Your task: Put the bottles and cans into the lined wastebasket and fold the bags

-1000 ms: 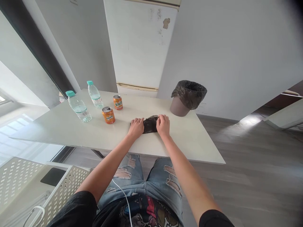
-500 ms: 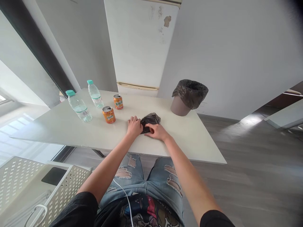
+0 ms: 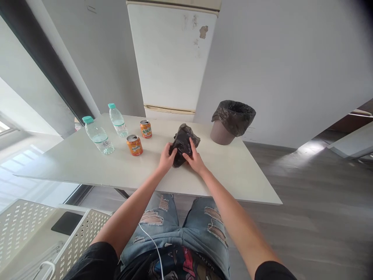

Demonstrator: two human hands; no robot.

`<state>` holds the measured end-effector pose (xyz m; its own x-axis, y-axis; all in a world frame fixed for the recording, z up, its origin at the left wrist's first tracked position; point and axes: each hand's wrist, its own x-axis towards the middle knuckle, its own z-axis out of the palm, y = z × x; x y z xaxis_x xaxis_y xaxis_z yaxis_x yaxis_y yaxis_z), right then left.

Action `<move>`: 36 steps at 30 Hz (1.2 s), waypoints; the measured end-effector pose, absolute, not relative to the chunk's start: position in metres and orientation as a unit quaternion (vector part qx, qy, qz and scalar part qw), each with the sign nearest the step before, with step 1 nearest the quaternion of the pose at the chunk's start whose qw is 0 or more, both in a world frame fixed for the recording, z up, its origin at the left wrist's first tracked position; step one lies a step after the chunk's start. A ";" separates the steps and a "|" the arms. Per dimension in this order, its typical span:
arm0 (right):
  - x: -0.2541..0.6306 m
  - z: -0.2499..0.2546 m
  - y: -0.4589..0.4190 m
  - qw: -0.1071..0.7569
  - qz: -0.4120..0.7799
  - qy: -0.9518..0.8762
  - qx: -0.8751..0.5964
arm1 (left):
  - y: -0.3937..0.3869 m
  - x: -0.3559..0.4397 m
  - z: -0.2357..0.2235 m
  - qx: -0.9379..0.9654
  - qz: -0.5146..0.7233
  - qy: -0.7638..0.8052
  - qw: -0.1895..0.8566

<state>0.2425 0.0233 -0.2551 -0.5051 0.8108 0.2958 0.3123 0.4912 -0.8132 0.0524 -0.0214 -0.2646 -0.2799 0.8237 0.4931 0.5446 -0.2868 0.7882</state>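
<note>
A crumpled black plastic bag (image 3: 183, 142) is held up just above the white table (image 3: 87, 163), near its middle. My left hand (image 3: 166, 158) grips the bag's lower left side with closed fingers. My right hand (image 3: 194, 158) pinches its lower right side. The bag's upper part bulges loosely above both hands.
Two orange cans (image 3: 134, 145) (image 3: 145, 128) and two water bottles with teal caps (image 3: 97, 135) (image 3: 117, 120) stand on the table's left. A brown bin lined with a black bag (image 3: 230, 122) sits at the back right. A white fridge (image 3: 171, 58) stands behind. A perforated white chair (image 3: 43, 229) is lower left.
The bag lay flat and stretched between my hands; both hands have since drawn together and lifted it, so it now stands bunched up above them.
</note>
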 end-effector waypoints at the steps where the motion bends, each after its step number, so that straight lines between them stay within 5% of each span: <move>1: 0.243 -0.254 0.025 0.380 0.336 -0.784 -0.357 | -0.022 0.053 -0.265 0.595 0.548 0.571 0.139; 4: 0.249 -0.248 0.030 0.460 0.288 -0.760 -0.359 | -0.025 0.054 -0.264 0.603 0.564 0.533 0.187; 10: 0.262 -0.244 0.034 0.424 0.348 -0.769 -0.328 | -0.028 0.049 -0.259 0.615 0.564 0.452 0.315; 21: 0.260 -0.251 0.040 0.392 0.329 -0.784 -0.351 | -0.017 0.043 -0.273 0.678 0.473 0.557 0.076; 29: 0.261 -0.252 0.034 0.365 0.068 -0.818 -0.439 | -0.026 0.045 -0.262 0.668 0.430 0.607 -0.032; 33: 0.266 -0.240 0.029 0.391 0.060 -0.822 -0.409 | -0.027 0.049 -0.257 0.692 0.468 0.548 0.042; 36: 0.263 -0.236 0.030 0.442 0.221 -0.791 -0.361 | -0.022 0.051 -0.260 0.657 0.528 0.512 0.167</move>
<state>0.2630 0.0300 -0.2364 -0.3483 0.7661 0.5402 0.3752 0.6420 -0.6686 0.0514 -0.0218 -0.2603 -0.0807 0.8488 0.5225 0.4955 -0.4207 0.7599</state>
